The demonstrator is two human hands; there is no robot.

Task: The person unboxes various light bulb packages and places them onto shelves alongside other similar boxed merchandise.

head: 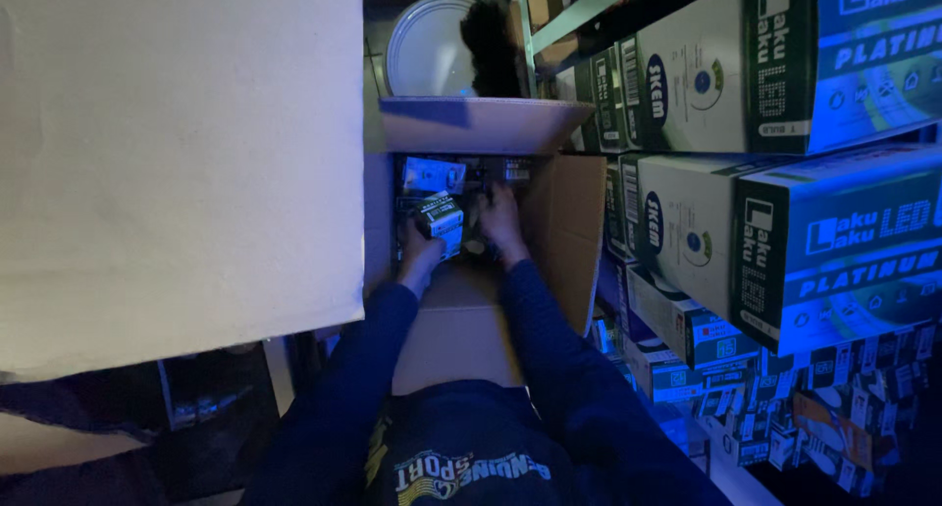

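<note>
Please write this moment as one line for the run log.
left hand: holds small box | right hand: reaches into open carton, grip hidden | shelf of stacked boxes at right

Deep in the open carton [564, 221], gloom hides the right hand's [498, 216] fingers [487, 204] and whatever they touch

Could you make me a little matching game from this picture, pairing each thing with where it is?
Things:
1. small green and white carton
2. round white plate-like disc
3. big stacked printed boxes
4. large pale cardboard flap

Places:
A. on the shelves at the right
B. filling the left side of the view
C. at the left hand, inside the open brown cardboard box
D. at the top, beyond the open box

Pairs: 1-C, 2-D, 3-A, 4-B
</note>
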